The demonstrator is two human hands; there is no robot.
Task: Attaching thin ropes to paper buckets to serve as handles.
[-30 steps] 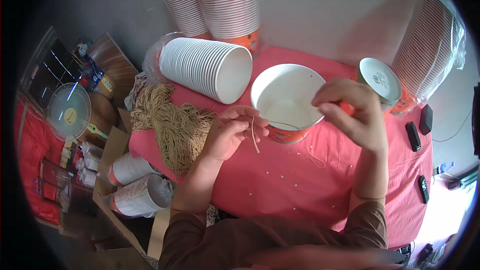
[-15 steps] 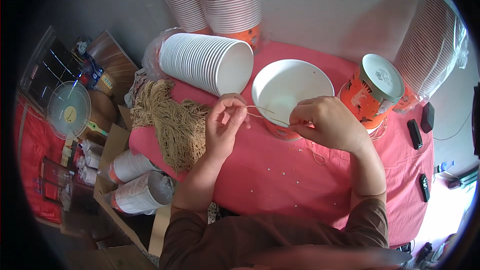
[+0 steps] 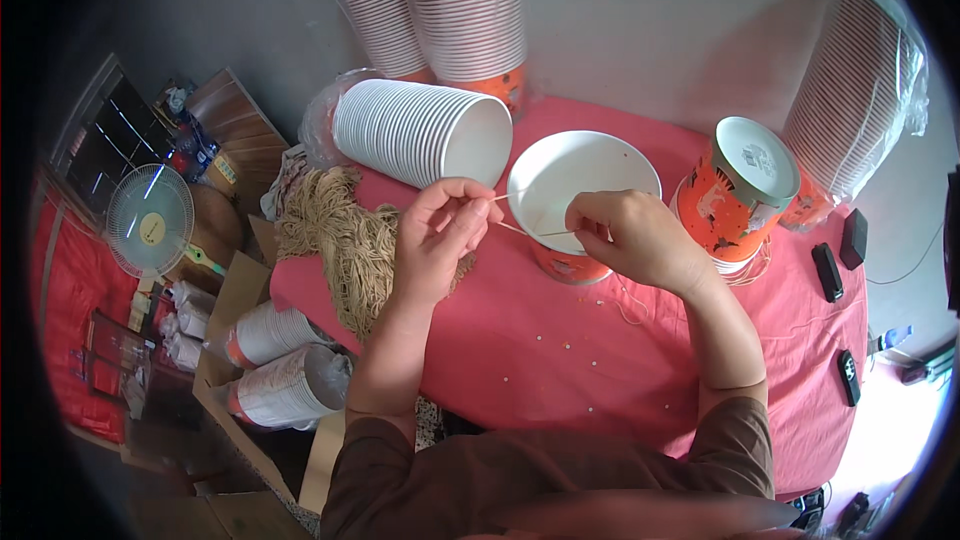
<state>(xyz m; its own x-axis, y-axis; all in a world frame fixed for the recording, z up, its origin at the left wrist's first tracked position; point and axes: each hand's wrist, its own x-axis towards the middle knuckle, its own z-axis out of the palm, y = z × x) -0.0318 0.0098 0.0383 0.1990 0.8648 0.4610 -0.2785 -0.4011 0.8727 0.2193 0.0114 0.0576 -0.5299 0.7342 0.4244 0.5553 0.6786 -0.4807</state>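
My left hand (image 3: 440, 240) pinches a thin pale cord (image 3: 514, 229) between thumb and fingertips. Its other stretch runs to my right hand (image 3: 630, 235), whose fingers are closed on it too. Both hands are raised over the near rim of an open paper bucket (image 3: 545, 162), white inside and orange outside, which stands upright. A loose piece of cord (image 3: 630, 312) trails on the cloth below my right hand. Left of my left hand lies a thick bundle of tan cords (image 3: 350, 250).
A stack of nested buckets (image 3: 410, 130) lies on its side; wrapped stacks (image 3: 460, 10) stand behind. Upturned orange buckets (image 3: 735, 190) are at right, beside another wrapped stack (image 3: 845, 90). Small black devices (image 3: 828, 272) line the right edge of the red cloth (image 3: 520, 380). A carton (image 3: 215, 370) stands lower left.
My hands stay on the cord; the right has shifted slightly left, and the left a little left. The cord between them now forms a different bend. The whole view has shifted slightly.
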